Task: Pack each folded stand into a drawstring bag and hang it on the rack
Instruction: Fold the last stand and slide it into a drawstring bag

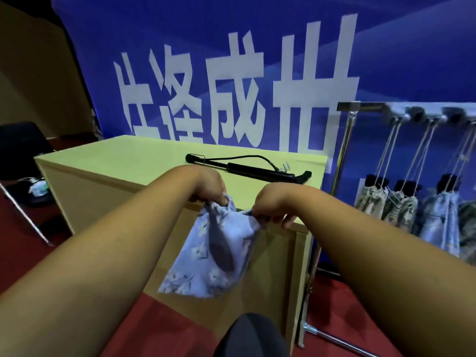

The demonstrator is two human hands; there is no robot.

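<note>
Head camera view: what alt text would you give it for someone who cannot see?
The left hand and right hand pinch the mouth of a pale blue flowered bag hanging in front of a table. A black folded stand lies on the table; to the right, other bags hang by cords from a rack before a blue banner.

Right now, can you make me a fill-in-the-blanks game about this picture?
The folded stand lying on the table is coloured ___.
The left hand and right hand hold a drawstring bag that is pale ___.
Other bags hang on the ___ beside the table.
Answers: black; blue; rack.
</note>
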